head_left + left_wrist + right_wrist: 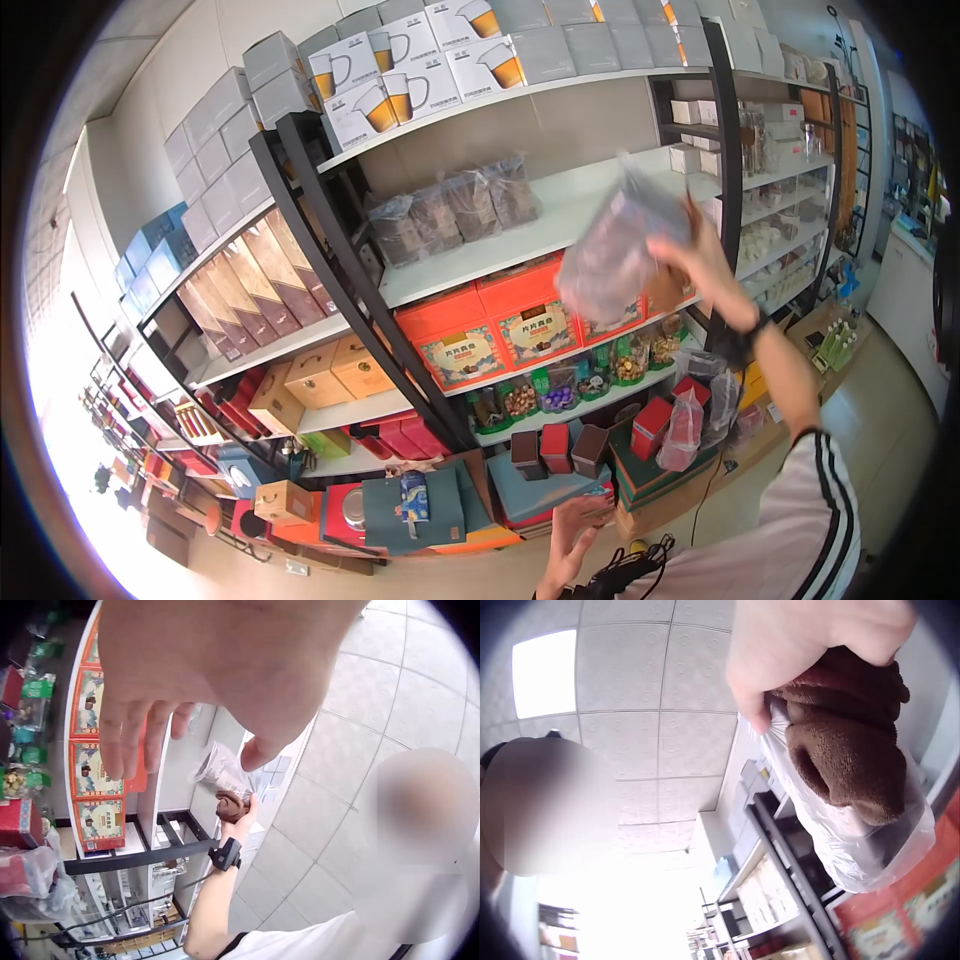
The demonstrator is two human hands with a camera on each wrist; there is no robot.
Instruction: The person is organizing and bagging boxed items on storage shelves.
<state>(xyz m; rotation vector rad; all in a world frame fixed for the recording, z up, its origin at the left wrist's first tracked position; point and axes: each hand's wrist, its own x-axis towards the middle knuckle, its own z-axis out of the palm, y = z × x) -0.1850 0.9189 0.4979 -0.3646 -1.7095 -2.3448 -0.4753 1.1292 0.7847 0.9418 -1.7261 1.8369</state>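
My right hand (705,268) is raised in front of the shelves and grips a brown towel (847,761) together with a box in a clear plastic bag (610,250). In the right wrist view the towel hangs bunched beneath the fingers, with the bag's film stretched beside it. Lower down, my left hand (578,532) holds nothing, its fingers extended in the left wrist view. Near it stand dark and red canisters (556,449). Similar bagged boxes (450,212) line the white middle shelf (570,200), left of the raised bag.
Red gift boxes (535,335) fill the shelf below, above several jars with green labels (562,388). Glass-pitcher cartons (410,92) occupy the top shelf. Black uprights (345,250) divide the bays. Bagged red canisters (685,425) sit on a green box (640,480) at the lower right.
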